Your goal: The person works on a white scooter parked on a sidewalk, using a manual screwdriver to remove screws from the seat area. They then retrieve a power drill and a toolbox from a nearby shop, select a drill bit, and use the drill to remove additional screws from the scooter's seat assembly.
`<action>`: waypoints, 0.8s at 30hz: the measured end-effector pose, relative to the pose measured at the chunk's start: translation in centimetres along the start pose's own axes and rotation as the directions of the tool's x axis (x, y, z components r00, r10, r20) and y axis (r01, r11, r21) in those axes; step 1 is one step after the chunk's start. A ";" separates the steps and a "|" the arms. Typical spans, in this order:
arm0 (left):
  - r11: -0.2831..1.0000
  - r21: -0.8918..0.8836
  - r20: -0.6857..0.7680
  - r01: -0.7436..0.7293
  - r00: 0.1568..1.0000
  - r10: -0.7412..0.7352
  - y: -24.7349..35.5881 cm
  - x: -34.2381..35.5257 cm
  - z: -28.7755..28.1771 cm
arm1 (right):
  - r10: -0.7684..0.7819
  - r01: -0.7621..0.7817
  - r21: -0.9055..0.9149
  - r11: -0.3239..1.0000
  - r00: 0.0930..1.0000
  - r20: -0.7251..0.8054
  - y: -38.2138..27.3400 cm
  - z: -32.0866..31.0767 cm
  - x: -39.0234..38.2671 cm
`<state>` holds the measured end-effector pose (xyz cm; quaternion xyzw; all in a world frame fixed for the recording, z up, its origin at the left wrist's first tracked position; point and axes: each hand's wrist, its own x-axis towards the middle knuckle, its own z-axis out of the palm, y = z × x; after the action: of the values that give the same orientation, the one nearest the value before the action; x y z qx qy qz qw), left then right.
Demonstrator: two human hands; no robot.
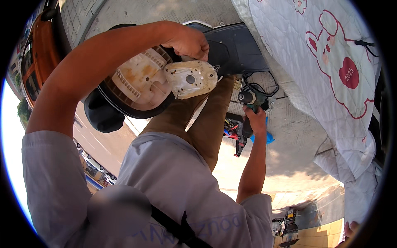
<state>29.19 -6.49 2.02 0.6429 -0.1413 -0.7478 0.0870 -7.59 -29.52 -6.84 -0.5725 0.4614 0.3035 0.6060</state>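
My left hand reaches across the top with its fingers curled together, right at the upper edge of a stained cream plate. Whatever those fingers hold, if anything, is hidden. The plate is oval, with a round hole in its middle and several small holes. It lies partly over a dark-rimmed round housing with a stained pale plastic inside. Lower right, my right hand grips a dark cordless drill by its handle. The drill's chuck points up and to the left.
A dark panel stands behind the plate. Beneath the drill sit tools with red and blue parts and a blue object. A white quilted cover hangs at right; another person's fingers show below. An orange vehicle stands left.
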 end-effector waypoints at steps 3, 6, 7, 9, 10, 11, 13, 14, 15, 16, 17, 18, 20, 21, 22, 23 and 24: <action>0.999 -0.042 0.005 -0.033 0.999 0.033 -0.2 -0.7 -0.2 | -0.005 0.004 -0.058 0.998 1.000 -0.005 -0.8 -0.3 0.6; 0.983 -0.141 0.018 -0.117 0.993 0.120 -1.8 -0.4 0.0 | -0.035 0.035 -0.053 0.998 0.999 0.000 -1.2 -0.7 0.6; 0.974 -0.178 0.029 -0.140 0.989 0.148 -2.2 -0.1 0.1 | -0.049 0.049 -0.034 0.998 0.999 0.002 -1.4 -0.8 0.6; 0.986 -0.122 0.035 -0.114 0.992 0.119 -1.4 0.4 -0.2 | -0.030 0.030 -0.013 0.999 1.000 0.008 -2.0 -1.0 1.7; 0.991 -0.092 0.039 -0.100 0.994 0.104 -1.0 0.4 -0.4 | -0.020 0.020 -0.003 1.000 1.000 0.011 -2.4 -1.0 2.0; 0.985 -0.104 0.052 -0.136 0.988 0.142 -1.7 0.7 -0.1 | -0.011 0.011 0.010 1.000 1.000 0.006 -2.8 -0.7 2.0; 0.978 -0.113 0.064 -0.175 0.981 0.183 -2.2 0.6 -0.2 | -0.005 0.005 -0.003 1.000 1.000 0.011 -4.0 -0.7 2.1; 0.974 -0.119 0.070 -0.194 0.977 0.203 -2.3 0.5 -0.2 | -0.002 0.002 -0.010 1.000 1.000 0.014 -4.5 -0.8 2.2; 0.979 -0.065 0.075 -0.195 0.977 0.199 -1.8 0.4 -0.4 | -0.026 0.027 -0.036 0.999 1.000 0.017 -4.7 -0.9 2.5; 0.981 -0.011 0.085 -0.192 0.978 0.192 -0.7 0.1 -0.8 | -0.047 0.048 -0.059 0.997 0.999 0.022 -4.6 -1.1 2.7; 0.981 0.042 0.095 -0.189 0.978 0.185 -0.3 -0.2 -0.8 | -0.067 0.069 -0.081 0.994 0.997 0.028 -4.6 -1.0 2.8; 0.980 0.022 0.083 -0.200 0.977 0.197 -0.5 -0.2 -0.6 | -0.072 0.075 -0.077 0.994 0.997 0.038 -5.3 -0.9 3.1; 0.975 -0.018 0.061 -0.221 0.973 0.222 -1.1 -0.2 -0.2 | -0.083 0.087 -0.068 0.994 0.995 0.057 -6.8 -0.3 3.8; 0.972 -0.044 0.059 -0.230 0.971 0.232 -1.3 -0.2 -0.1 | -0.090 0.095 -0.080 0.992 0.994 0.059 -7.5 -0.1 4.1; 0.969 -0.069 0.057 -0.238 0.969 0.242 -1.5 -0.2 -0.1 | -0.097 0.103 -0.092 0.990 0.993 0.062 -8.3 0.1 4.4; 0.965 -0.095 0.056 -0.246 0.966 0.252 -1.6 -0.1 -0.2 | -0.104 0.110 -0.104 0.988 0.992 0.065 -8.7 0.2 4.7; 0.967 -0.065 0.081 -0.246 0.965 0.251 -1.5 0.1 -0.3 | -0.110 0.117 -0.097 0.988 0.991 0.071 -9.0 0.4 5.1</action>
<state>29.60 -5.12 1.40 0.5839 -0.2038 -0.7622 0.1913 2.51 -31.41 -7.77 -0.6177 0.3919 0.3099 0.6073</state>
